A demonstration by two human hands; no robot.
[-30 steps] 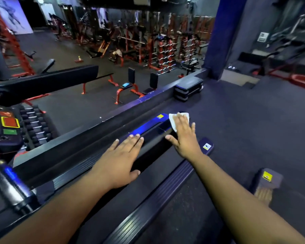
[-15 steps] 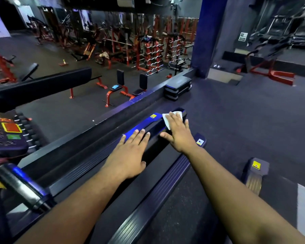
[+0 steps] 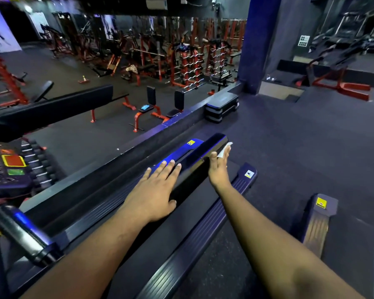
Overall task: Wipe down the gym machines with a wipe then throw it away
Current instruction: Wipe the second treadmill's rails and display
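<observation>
White wipe [image 3: 224, 150] at centre of the frame, under the fingers of the right grip [image 3: 219, 169], pressed on the right edge of the treadmill rail [image 3: 212, 145], fingers straight and together, left grip [image 3: 154, 192] flat and spread on the rail, lower left of the wipe
</observation>
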